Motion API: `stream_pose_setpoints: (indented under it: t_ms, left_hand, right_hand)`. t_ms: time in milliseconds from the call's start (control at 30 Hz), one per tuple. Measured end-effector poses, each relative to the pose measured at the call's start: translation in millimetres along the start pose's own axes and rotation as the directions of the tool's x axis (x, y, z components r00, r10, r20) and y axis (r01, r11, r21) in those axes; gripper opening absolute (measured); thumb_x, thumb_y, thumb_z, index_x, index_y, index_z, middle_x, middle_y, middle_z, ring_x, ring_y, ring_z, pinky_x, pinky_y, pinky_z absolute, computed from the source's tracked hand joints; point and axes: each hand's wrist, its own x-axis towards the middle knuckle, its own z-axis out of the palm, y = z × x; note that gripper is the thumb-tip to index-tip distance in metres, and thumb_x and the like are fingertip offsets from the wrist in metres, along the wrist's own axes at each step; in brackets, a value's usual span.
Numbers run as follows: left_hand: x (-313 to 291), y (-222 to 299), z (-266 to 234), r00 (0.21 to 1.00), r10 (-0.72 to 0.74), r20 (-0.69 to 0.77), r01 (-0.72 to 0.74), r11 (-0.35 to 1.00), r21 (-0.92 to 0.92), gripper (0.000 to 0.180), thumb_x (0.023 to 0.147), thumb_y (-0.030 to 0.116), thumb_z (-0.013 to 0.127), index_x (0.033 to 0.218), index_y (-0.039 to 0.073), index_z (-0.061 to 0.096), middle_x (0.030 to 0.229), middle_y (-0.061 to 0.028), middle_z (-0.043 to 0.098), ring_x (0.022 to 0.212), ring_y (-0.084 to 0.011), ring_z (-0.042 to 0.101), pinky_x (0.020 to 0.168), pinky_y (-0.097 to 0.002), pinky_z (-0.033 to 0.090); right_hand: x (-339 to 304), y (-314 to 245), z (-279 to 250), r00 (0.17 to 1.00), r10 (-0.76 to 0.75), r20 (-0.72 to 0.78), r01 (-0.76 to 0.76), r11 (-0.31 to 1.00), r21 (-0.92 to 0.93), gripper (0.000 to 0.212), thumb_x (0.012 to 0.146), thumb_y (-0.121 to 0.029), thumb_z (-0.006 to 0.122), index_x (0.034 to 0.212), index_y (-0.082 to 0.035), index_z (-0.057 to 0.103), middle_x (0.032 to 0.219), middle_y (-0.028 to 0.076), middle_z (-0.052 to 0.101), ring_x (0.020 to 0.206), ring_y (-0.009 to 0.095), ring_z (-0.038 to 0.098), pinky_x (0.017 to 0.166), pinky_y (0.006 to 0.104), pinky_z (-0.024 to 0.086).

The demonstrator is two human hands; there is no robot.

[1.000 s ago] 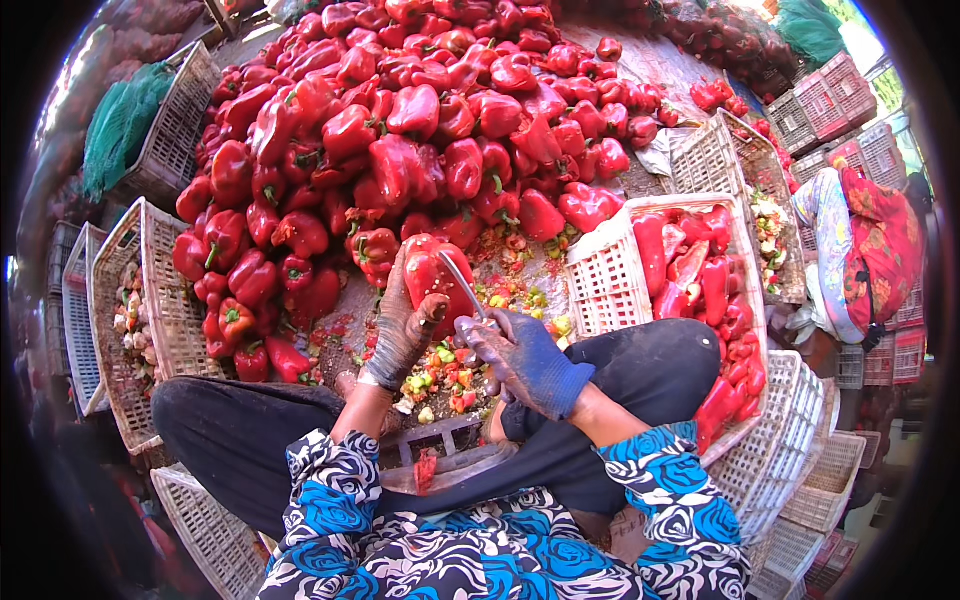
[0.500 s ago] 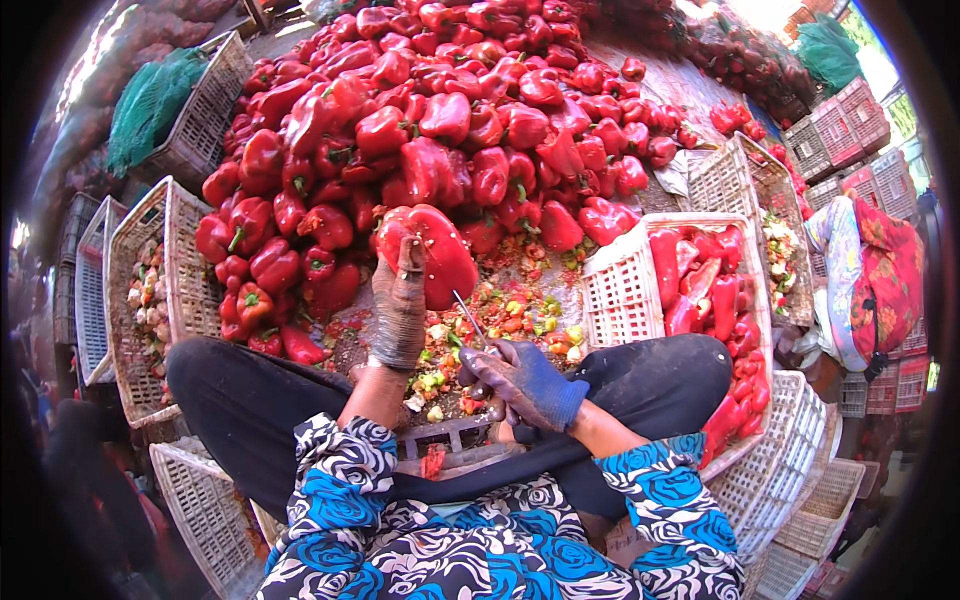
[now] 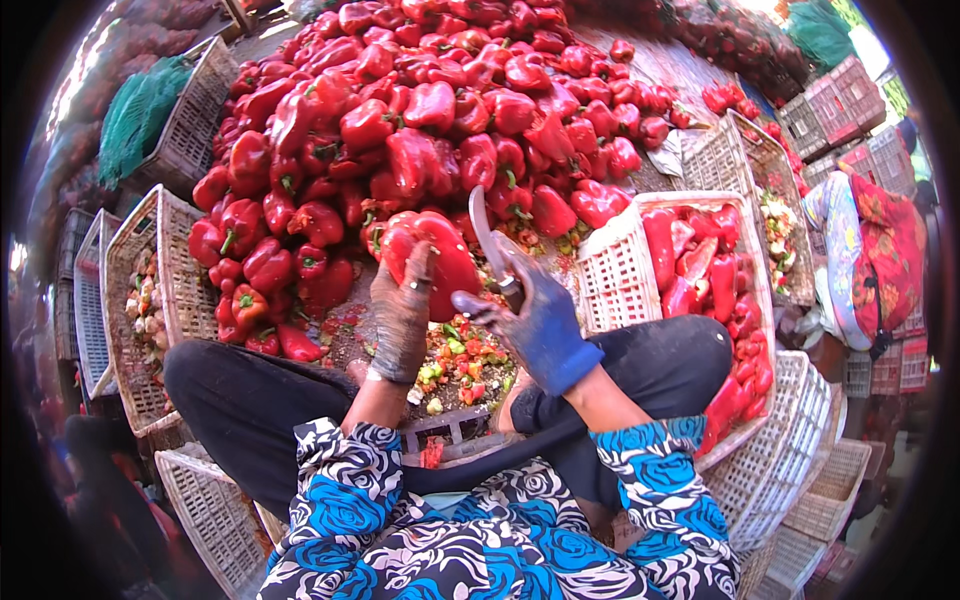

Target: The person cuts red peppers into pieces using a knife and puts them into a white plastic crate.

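My left hand [image 3: 402,318], in a stained glove, is closed round a red bell pepper [image 3: 447,268] that looks cut open, its smooth side toward my right. In my right hand [image 3: 545,325], gloved in blue, is a knife [image 3: 487,232] with a curved blade pointing up and away. The blade stands just right of the pepper, apart from it. My right thumb and some fingers reach toward the pepper. Below both hands, green, yellow and red scraps [image 3: 462,358] lie on the ground between my bent legs.
A large heap of red peppers [image 3: 410,110] rises in front. At right stands a white crate [image 3: 617,285] of cut peppers; another crate [image 3: 135,225] with pale scraps is at left. More crates [image 3: 790,480] stack behind my right knee.
My right hand has risen and turned, swinging the knife from low beside the pepper to upright. The left hand still holds the pepper, shifted slightly.
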Motion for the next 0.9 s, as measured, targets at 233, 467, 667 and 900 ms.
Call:
stream_pose_setpoints:
  t_ms: [233,467,667,900]
  left_hand:
    - [-17,15,5,0.987,0.020,0.162,-0.070,0.947,0.312,0.028,0.090,0.021,0.066,0.108,0.000,0.064,0.090,-0.0043,0.068,0.082,-0.0098,0.061,0.075,-0.0259,0.049]
    - [-16,38,-6,0.966,-0.050,0.253,-0.017,0.966,0.258,0.034,0.089,0.031,0.065,0.105,0.002,0.065,0.089,-0.0003,0.065,0.082,-0.0085,0.056,0.075,-0.0261,0.046]
    - [6,27,-35,0.905,-0.014,0.425,-0.048,0.990,0.133,0.056,0.091,0.043,0.060,0.127,0.000,0.051,0.119,-0.0083,0.060,0.104,-0.0171,0.059,0.091,-0.0331,0.047]
    - [3,33,-26,0.956,-0.213,0.199,0.204,0.977,0.064,0.059,0.091,0.045,0.060,0.132,0.003,0.048,0.111,-0.0055,0.060,0.105,-0.0190,0.059,0.081,-0.0321,0.054]
  right_hand:
    - [10,-17,-23,0.757,0.390,0.524,-0.636,0.625,0.453,0.045,0.080,-0.024,0.078,0.116,-0.002,0.061,0.075,0.003,0.067,0.050,0.005,0.055,0.042,0.0201,0.041]
    - [2,-14,-28,0.705,0.381,0.598,-0.705,0.463,0.537,0.024,0.081,-0.021,0.073,0.094,-0.002,0.067,0.069,0.002,0.063,0.047,0.005,0.051,0.040,0.0197,0.033]
    - [4,-27,-36,0.697,0.372,0.613,-0.716,0.316,0.622,0.022,0.081,-0.016,0.069,0.095,0.001,0.064,0.075,0.004,0.063,0.057,0.011,0.063,0.039,0.0198,0.039]
    - [5,-32,-21,0.779,0.484,0.399,-0.604,0.407,0.685,0.043,0.081,0.001,0.072,0.122,-0.002,0.057,0.085,0.004,0.068,0.060,0.002,0.057,0.047,0.0176,0.043]
